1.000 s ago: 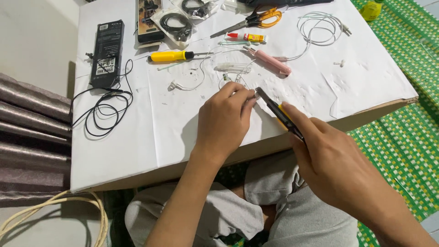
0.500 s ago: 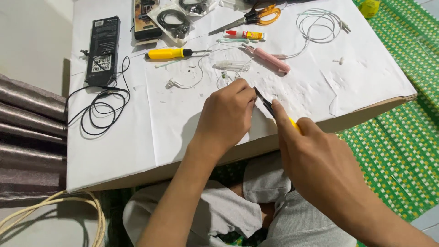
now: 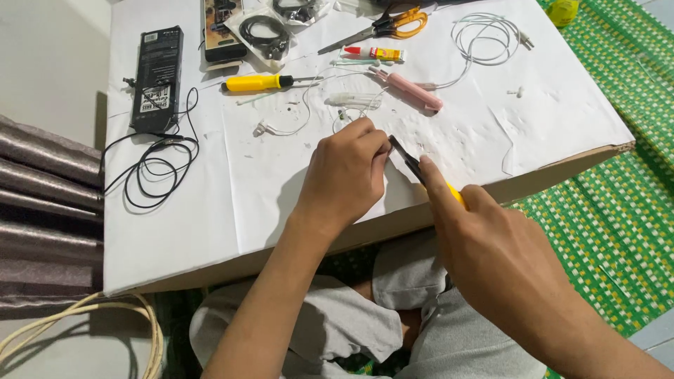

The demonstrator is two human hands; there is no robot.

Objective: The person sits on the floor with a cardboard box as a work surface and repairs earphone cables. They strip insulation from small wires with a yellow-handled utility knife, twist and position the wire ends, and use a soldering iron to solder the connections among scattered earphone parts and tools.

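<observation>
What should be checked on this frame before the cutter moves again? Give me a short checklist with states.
1. Right hand grips the yellow-handled cutter firmly, index finger along its back: ok.
2. Left hand pinches the small piece at the blade tip: ok, though the piece itself is hidden.
3. Left fingertips clear of the blade edge: cannot tell, they sit very close.
4. Thin white earphone wire free of snags: cannot tell.
5. Screwdriver and pink tool lie apart from the hands: ok.
6. White paper lies flat under the work: ok.

Single head-worn view, looking steeply down, close over white-papered table (image 3: 210, 210) (no second view)
</observation>
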